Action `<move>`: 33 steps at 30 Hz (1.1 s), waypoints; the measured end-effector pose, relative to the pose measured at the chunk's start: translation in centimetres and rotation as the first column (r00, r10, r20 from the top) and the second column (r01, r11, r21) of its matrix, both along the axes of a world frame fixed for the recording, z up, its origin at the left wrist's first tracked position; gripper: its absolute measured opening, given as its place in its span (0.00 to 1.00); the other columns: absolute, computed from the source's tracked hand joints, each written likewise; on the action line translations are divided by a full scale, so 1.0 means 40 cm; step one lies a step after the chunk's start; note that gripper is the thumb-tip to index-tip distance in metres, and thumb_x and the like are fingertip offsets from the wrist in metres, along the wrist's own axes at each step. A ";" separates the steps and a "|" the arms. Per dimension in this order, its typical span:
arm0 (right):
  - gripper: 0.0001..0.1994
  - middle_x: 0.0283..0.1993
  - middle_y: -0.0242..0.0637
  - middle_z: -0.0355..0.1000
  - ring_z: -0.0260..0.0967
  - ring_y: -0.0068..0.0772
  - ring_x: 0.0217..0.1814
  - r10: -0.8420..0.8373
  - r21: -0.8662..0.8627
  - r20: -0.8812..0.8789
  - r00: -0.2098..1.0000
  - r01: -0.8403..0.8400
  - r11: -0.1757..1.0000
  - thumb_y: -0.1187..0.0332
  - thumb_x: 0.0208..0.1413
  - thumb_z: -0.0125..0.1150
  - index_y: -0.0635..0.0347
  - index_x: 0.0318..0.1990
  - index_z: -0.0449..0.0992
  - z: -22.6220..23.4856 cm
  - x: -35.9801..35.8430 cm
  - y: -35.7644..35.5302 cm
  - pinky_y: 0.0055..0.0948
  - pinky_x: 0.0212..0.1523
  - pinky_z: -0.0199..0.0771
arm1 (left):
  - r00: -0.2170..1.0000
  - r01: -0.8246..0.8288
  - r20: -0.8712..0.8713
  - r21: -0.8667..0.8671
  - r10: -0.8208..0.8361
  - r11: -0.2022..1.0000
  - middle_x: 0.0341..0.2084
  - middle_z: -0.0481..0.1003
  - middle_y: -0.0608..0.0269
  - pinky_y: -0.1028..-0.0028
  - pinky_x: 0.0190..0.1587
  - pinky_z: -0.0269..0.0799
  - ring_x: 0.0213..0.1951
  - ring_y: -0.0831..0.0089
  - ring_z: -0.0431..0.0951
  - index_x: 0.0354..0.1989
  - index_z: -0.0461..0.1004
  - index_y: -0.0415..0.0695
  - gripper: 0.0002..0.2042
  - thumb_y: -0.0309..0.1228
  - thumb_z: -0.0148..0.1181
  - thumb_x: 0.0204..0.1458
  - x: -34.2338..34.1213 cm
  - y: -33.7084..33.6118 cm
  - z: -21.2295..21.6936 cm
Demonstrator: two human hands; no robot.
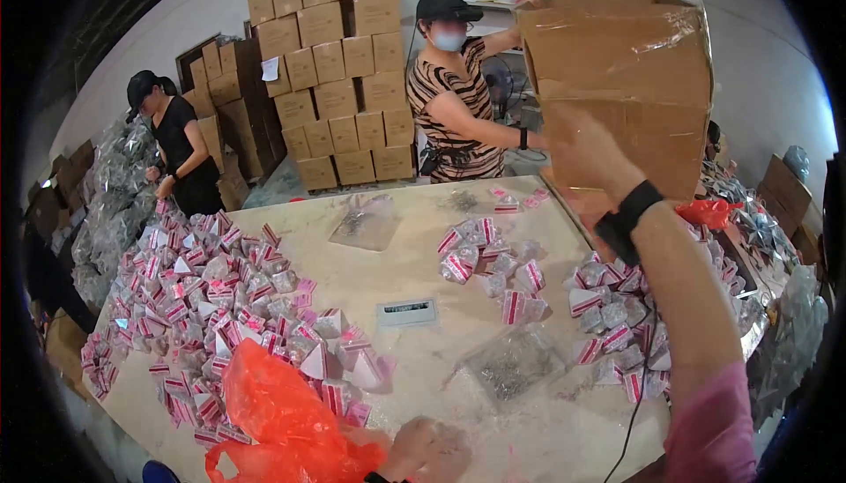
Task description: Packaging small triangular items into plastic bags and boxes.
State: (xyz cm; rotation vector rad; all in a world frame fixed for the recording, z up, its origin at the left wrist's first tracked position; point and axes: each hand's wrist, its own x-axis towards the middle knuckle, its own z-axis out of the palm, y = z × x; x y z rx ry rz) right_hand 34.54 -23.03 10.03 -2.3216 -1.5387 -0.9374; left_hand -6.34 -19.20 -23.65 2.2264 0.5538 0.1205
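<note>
My right hand is raised and pressed against the near side of a large cardboard box held up over the table's right end. A black band sits on that wrist. A person in a striped top and face mask holds the same box from the far side. My left hand is low at the front edge, fingers closed on an orange plastic bag that lies on the table. Small pink-and-white packets lie heaped beside the bag.
The pale table carries more packet heaps in the middle and at the right, clear bags of small parts and a label. Stacked cartons stand behind. Another person in black stands at the left.
</note>
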 end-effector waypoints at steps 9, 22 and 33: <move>0.35 0.42 0.61 0.65 0.65 0.53 0.45 -0.047 -0.199 -0.711 0.702 -0.137 0.970 0.76 0.40 0.45 0.64 0.61 0.42 -0.162 -0.159 0.268 0.39 0.44 0.65 | 0.955 -0.296 0.127 0.355 0.267 0.887 0.55 0.52 0.44 0.56 0.59 0.44 0.58 0.47 0.45 0.53 0.55 0.34 0.26 0.35 0.46 0.46 -0.048 -0.038 -0.187; 0.39 0.48 0.52 0.64 0.70 0.41 0.22 -0.115 -0.238 -0.802 0.585 -0.137 0.962 0.77 0.40 0.48 0.53 0.62 0.38 -0.257 -0.115 0.584 0.36 0.23 0.71 | 0.966 -0.257 0.094 0.290 0.239 0.922 0.56 0.49 0.42 0.52 0.59 0.40 0.59 0.41 0.41 0.54 0.54 0.31 0.27 0.37 0.46 0.48 -0.051 -0.049 -0.187; 0.37 0.39 0.54 0.67 0.68 0.43 0.21 -0.009 -0.159 -0.729 0.685 -0.157 0.975 0.78 0.39 0.46 0.57 0.61 0.41 -0.258 -0.064 0.585 0.35 0.17 0.65 | 0.977 -0.214 0.049 0.326 0.209 0.921 0.57 0.48 0.42 0.52 0.58 0.42 0.59 0.41 0.42 0.54 0.54 0.31 0.31 0.41 0.51 0.45 -0.050 -0.038 -0.176</move>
